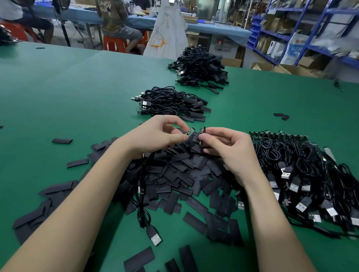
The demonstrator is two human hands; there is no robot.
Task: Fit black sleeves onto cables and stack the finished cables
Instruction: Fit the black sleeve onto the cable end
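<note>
1. Hands meet above the middle of the green table (54, 94), both forearms reaching in from the bottom edge, wrists raised over a heap of sleeves (179, 172).
2. Left hand (154, 135) curls its fingers, thumb and forefinger pinching a small circuit board (190, 132) at the end of a cable (142, 195); the board tip points right, toward the other hand.
3. Right hand (229, 147) curls too, thumb and fingers gripping one black sleeve (203, 136), held upright with its top end just beside the board, a small gap between them.
4. Cable in the left hand hangs down across the heap as a thin glossy black cord, looped, ending in a flat plug (154, 235) with a metal face lying on the table.
5. Sleeves are flat, matt black rectangles, piled loosely under the hands and scattered toward the left and bottom.
6. Right of the hands lies a pile of unsleeved cables (307, 175), bare boards lined along its far edge, metal plugs nearest.
7. Beyond the hands sit two stacks of finished cables, the near stack (171, 104) and the far stack (199, 67), coiled cords with black sleeved ends on the right.
</note>
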